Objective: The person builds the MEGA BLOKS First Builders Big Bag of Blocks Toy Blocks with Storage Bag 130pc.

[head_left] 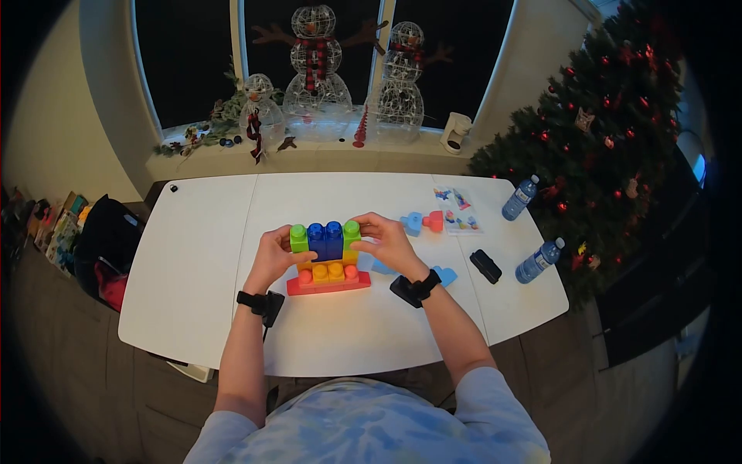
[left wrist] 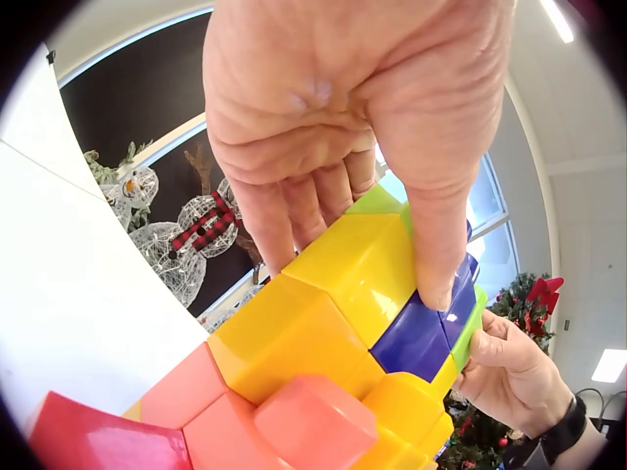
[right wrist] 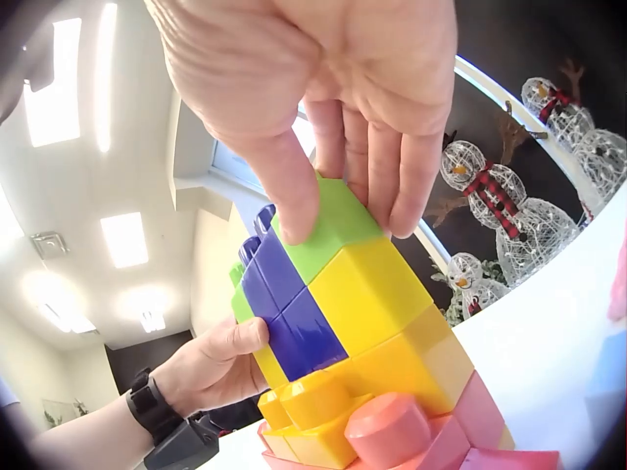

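Note:
A stacked build of toy building blocks stands on the white table (head_left: 185,286). Its red base (head_left: 328,287) has sloped ends, with salmon and orange blocks above it. Yellow blocks (right wrist: 372,294) rise at the back and sides, topped by blue blocks (head_left: 325,246) between two green blocks (head_left: 299,242). My left hand (head_left: 274,257) grips the upper left of the stack, its thumb on the front of the blue blocks and its fingers behind. At the other end, my right hand (head_left: 389,241) pinches the right green block (right wrist: 331,235) between thumb and fingers.
Light blue blocks (head_left: 444,275) lie partly hidden by the right wrist. Farther back are another light blue block (head_left: 412,224), a red block (head_left: 433,221) and a picture sheet (head_left: 462,220). A black case (head_left: 485,267) and two water bottles (head_left: 539,261) occupy the right side.

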A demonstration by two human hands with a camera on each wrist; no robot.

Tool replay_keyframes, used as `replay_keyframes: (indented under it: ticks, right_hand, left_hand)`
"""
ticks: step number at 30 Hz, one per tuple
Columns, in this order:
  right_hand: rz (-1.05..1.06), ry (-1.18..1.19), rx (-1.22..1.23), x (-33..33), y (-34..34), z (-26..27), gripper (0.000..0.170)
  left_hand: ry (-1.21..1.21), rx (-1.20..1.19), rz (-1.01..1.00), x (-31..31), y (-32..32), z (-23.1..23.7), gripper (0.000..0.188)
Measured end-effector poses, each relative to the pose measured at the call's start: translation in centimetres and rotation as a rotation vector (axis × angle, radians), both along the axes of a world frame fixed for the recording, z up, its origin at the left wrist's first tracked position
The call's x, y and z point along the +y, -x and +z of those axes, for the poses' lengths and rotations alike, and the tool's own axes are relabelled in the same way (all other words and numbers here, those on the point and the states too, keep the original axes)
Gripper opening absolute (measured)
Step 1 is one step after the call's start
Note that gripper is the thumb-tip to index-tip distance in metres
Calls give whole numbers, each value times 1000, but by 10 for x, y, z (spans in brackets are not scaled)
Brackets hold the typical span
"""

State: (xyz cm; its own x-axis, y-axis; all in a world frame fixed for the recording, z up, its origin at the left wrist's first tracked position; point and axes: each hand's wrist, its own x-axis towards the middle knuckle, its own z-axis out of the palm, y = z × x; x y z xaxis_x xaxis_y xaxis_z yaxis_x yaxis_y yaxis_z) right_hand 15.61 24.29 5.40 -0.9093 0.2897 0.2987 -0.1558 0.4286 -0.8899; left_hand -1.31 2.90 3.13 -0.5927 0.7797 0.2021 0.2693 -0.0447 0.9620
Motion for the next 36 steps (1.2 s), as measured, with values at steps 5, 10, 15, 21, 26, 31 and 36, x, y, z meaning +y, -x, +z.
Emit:
replay_keyframes:
  ticks: [5,10,15,21,26,31,36]
  right_hand:
    - [-7,-39,-9,-2,1,1,44]
    - [45,-104,-4,7,-7,1,51]
    - [-266,-436,-178,64,-60,8,83]
    - [-363,-684,-866,85,-137,-19,107]
    - [-390,-590,-820,84,-154,-71,114]
    - [-527,-512,-645,85,-121,-99,106]
    - [-496,-710,-536,99,-96,-91,96]
  left_hand:
    - [-1,2,24,3,-4,-5,36]
    - [0,20,27,2,-5,-5,36]
    - [14,-8,26,2,-2,-8,39]
    - [-40,-46,11,4,-4,-10,38]
    - [22,-60,23,3,-9,-1,36]
    - [-10,-86,14,4,-7,-6,36]
    - [13,-81,22,3,-5,-9,39]
